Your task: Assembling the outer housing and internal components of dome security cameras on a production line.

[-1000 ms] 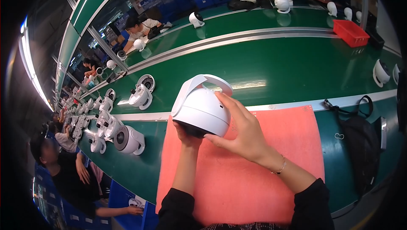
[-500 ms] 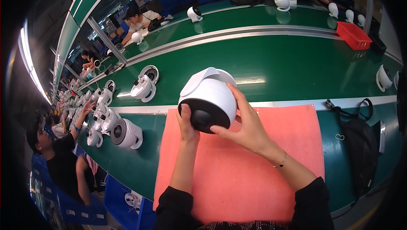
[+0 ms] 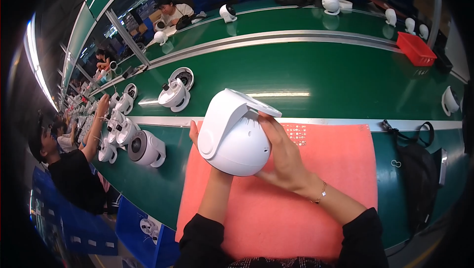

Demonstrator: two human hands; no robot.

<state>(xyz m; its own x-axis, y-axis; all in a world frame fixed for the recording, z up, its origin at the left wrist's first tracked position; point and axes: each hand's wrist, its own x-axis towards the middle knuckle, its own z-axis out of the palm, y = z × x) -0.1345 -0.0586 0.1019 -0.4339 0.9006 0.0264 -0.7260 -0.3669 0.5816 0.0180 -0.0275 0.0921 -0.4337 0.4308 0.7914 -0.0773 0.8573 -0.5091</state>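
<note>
My right hand (image 3: 279,157) wraps the round white plastic dome camera (image 3: 232,137), fingers curled on its side; my left hand (image 3: 197,137) cups it from behind, above the salmon-pink foam mat (image 3: 326,169).

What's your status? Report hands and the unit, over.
Both hands closed on white dome camera: left hand behind it, right hand on its side. Held above pink mat. Nothing in the way.

black sleeves (image 3: 207,241) pushed up to the elbows, bare forearms, a thin beaded bracelet (image 3: 320,196) on the right wrist.
</note>
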